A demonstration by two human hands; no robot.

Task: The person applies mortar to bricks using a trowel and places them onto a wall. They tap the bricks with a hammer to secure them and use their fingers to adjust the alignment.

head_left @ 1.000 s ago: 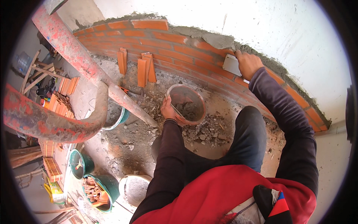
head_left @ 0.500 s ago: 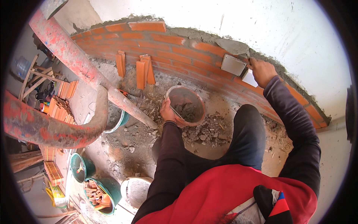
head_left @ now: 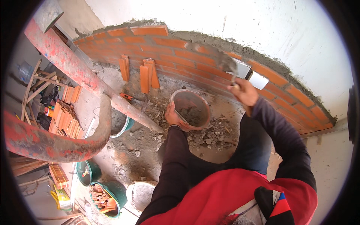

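Note:
My left hand (head_left: 173, 115) grips the rim of a round bucket (head_left: 184, 98), its fingers outside and the bucket tilted a little toward me. Grey mortar (head_left: 195, 116) lies in the bottom of it. In my right hand (head_left: 245, 92) is a trowel (head_left: 226, 63), closed round the handle; motion blurs its grey-coated blade, held in front of the low brick wall (head_left: 172, 48). Beside the blade, a white rectangular box (head_left: 242, 70) and a smaller white box (head_left: 258, 80) are set at the wall. Wet mortar (head_left: 262, 56) runs along the wall's top.
Several loose bricks (head_left: 145, 78) lean near the wall's foot. Red, mortar-stained metal pipes (head_left: 63, 56) slant across the left. Rubble (head_left: 210, 137) covers the floor beside the bucket. Further left are a green bucket of brick pieces (head_left: 120, 191), a white bucket (head_left: 131, 193) and stacked bricks (head_left: 65, 120).
My right hand has drawn the trowel down and left, away from the mortar along the wall's top. My left hand still holds the bucket. The whole view has shifted slightly.

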